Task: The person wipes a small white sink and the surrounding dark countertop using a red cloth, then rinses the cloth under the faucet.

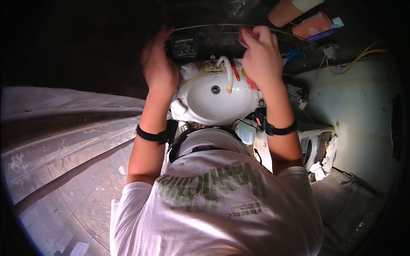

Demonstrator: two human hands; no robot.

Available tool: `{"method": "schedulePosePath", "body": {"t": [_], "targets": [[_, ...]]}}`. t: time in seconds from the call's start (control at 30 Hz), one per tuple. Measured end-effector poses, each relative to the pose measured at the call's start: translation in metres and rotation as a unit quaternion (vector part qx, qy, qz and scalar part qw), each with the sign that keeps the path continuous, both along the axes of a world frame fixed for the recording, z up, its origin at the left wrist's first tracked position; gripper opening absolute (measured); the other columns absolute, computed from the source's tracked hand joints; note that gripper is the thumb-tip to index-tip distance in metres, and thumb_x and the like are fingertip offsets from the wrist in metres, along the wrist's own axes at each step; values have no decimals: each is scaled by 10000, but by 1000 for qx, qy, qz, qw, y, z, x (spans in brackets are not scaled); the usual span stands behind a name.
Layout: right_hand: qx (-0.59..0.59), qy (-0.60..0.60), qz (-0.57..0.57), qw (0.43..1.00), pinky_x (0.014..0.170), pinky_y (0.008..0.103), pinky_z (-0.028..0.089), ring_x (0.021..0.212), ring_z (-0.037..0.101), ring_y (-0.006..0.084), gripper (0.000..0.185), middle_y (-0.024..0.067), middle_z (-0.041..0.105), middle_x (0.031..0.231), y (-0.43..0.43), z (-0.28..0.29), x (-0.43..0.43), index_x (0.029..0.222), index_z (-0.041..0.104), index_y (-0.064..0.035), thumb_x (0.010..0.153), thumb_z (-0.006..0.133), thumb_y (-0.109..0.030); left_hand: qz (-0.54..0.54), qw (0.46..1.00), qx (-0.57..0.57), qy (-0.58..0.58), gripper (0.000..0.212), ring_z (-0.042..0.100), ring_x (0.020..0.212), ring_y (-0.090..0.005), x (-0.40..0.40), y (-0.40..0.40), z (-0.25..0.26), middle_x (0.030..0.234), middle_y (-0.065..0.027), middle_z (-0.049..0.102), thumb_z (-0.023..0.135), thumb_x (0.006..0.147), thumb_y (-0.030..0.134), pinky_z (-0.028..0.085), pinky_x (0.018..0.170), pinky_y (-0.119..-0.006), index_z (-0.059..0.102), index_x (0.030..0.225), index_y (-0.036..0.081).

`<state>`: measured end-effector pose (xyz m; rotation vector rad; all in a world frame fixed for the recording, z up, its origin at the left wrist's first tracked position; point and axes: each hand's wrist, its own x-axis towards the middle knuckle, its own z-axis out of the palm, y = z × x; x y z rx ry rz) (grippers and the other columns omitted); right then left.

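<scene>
My right hand (264,59) is raised above the right side of a white washbasin (208,107), fingers closed on a red cloth (245,37). More red shows below that hand, and I cannot tell whether it is the same cloth. My left hand (159,64), slightly blurred, is held up at the basin's left, beside the end of a thin shelf rail (214,25). It appears to hold nothing; its fingers point away from me. Between the hands, a curved white faucet spout (228,72) reaches over the drain (216,90). A red-handled object (235,71) lies beside the spout.
Cups (309,27) stand on the shelf at upper right. White pieces (189,70) sit on the basin's left rim. Yellow cables (347,62) hang at the right, above a front-loading washing machine (312,148). A pale tub (246,132) is under the basin. Sheeting (70,179) spans the left.
</scene>
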<state>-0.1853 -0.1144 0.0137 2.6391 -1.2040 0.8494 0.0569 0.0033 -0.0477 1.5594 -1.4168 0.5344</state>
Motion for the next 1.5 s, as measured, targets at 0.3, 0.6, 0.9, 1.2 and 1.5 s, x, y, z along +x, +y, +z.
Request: {"method": "schedulePosePath", "body": {"t": [0.3,0.6,0.9,1.2,1.5], "targets": [[55,24,23,998,853,471,653,1152,634,343,314,69,613,1259,-3,14,13,1194,825,-132,892,759,-83,10,999,-23,-29,769,673,1330,-384,-1,2,8,1421,-139,756,472,790,-181,480,1188,-469,542,1539,-22],[74,-55,174,980,941,403,617,1182,661,320,452,114,637,1305,-8,0,-4,1283,809,-172,887,708,20,29,999,-1,-31,781,668,1329,-382,-11,3,18,1421,-130,757,470,781,-187,491,1175,-475,551,1536,-5],[622,-500,246,550,1112,370,567,1277,703,197,509,97,702,1453,2,-15,-49,1612,540,-29,1130,654,-147,-111,990,82,-1,508,657,1231,-432,-57,21,42,1336,-199,714,679,878,-30,537,1078,-492,657,1385,-2],[649,-515,243,505,1185,360,477,1362,618,191,492,81,654,1477,25,-51,-7,1580,541,-49,1111,667,-130,-312,608,236,691,682,684,1330,-253,-72,18,2,1452,-148,681,855,1004,204,563,1152,-426,520,1555,-16],[821,22,135,555,978,345,578,1166,727,187,433,70,711,1430,-3,-150,-111,1495,640,-119,1103,689,-295,-259,581,301,711,660,691,1268,-263,-69,61,-134,1384,-149,703,829,976,104,567,1104,-415,519,1541,-38]]}}
